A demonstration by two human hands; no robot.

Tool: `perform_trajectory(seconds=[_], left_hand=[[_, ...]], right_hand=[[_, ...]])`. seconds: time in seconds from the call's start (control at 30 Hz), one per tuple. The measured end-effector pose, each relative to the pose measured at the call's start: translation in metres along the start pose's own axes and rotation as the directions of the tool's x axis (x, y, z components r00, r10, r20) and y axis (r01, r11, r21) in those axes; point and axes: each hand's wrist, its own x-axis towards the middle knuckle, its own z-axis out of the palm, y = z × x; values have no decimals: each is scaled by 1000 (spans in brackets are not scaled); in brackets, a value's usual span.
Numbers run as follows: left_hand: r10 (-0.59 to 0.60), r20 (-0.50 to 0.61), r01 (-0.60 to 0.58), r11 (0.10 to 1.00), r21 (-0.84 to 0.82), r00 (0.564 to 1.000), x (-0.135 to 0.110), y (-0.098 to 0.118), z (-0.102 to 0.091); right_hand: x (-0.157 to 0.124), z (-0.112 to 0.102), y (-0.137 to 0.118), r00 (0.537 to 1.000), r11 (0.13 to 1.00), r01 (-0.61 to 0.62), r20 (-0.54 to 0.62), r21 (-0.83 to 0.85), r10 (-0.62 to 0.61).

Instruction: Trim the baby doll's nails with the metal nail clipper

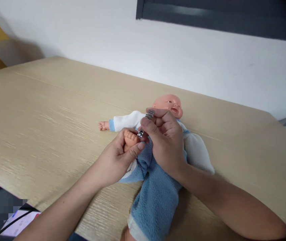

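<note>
A baby doll [169, 104] in a white top and blue fleece trousers [155, 197] lies on its back on the pale wooden table [45, 110]. My left hand [116, 159] is closed around the doll's raised foot [130, 138], thumb on the sole. My right hand [165, 140] pinches a metal nail clipper [146, 123], with the clipper's jaws at the toes of that foot. The doll's other leg runs toward me, and its left arm [119, 123] stretches out on the table.
A white wall rises behind the table, with a dark frame [208, 16] at the top. At the lower left, below the table edge, lie dark cables and a pale sheet [17, 224].
</note>
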Motion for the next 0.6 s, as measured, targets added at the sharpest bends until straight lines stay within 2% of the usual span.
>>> perform_trajectory(seconds=[0.13,0.6], left_hand=[[4,1,-4,1000,-1,1000,0,1,0],[26,-8,-27,999,-21,1000,2,3,2]], right_hand=[[0,1,3,999,1000,30,-26,-3,-30],[-2,3,5,1000,1000,7,-25,19,-7]])
